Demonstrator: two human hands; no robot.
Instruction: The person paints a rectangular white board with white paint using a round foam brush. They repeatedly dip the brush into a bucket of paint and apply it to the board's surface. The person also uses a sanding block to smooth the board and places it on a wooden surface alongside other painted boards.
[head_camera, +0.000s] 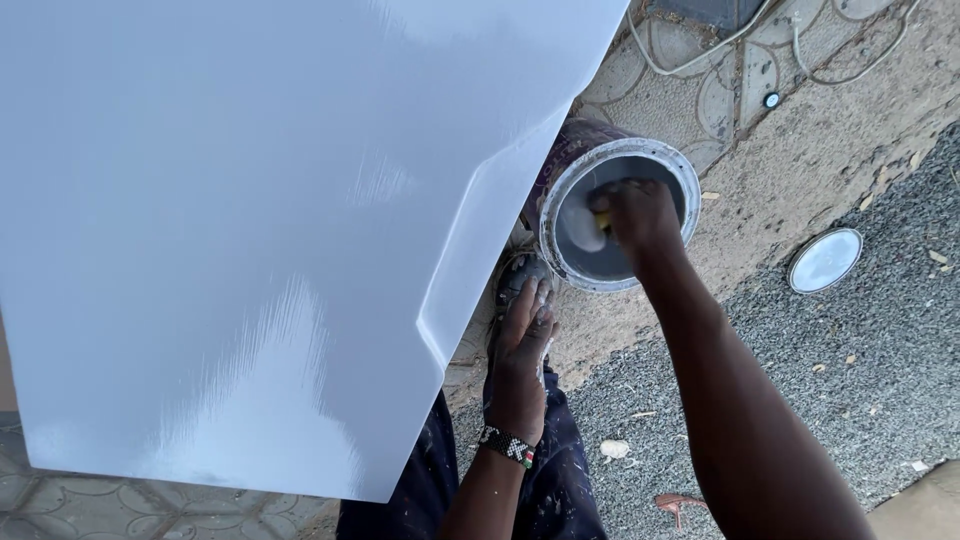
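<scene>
Paint can: a round metal paint can (622, 215) is seen from above on the patterned paving, just beside the lower right edge of the white panel; its rim is smeared with pale paint and grey-white paint lies inside.
Right hand: the right hand (638, 215) is lowered into the mouth of the can, fingers curled and closed around a yellow-handled tool (601, 220), most likely a brush, of which only a small yellow part is shown; the rest is hidden by the hand.
Left hand: the left hand (525, 335) is laid flat, fingers stretched and close together, on the person's own knee just below the can's rim; nothing is held in it, and its fingertips are flecked with white paint.
Wrist: a beaded bracelet (507, 446) is worn on the left wrist.
Panel: a large glossy white panel (250, 230) fills the left of the view, with brush streaks visible low down; it is not touched by either hand.
Clothing: dark, paint-spattered trousers (555, 490) are seen beneath the left forearm.
Lid: a round can lid (825, 260) is lying on the grey gravel, well apart from the can, to its right.
Ground: white cables (700, 55) are strung across the paving above the can.
</scene>
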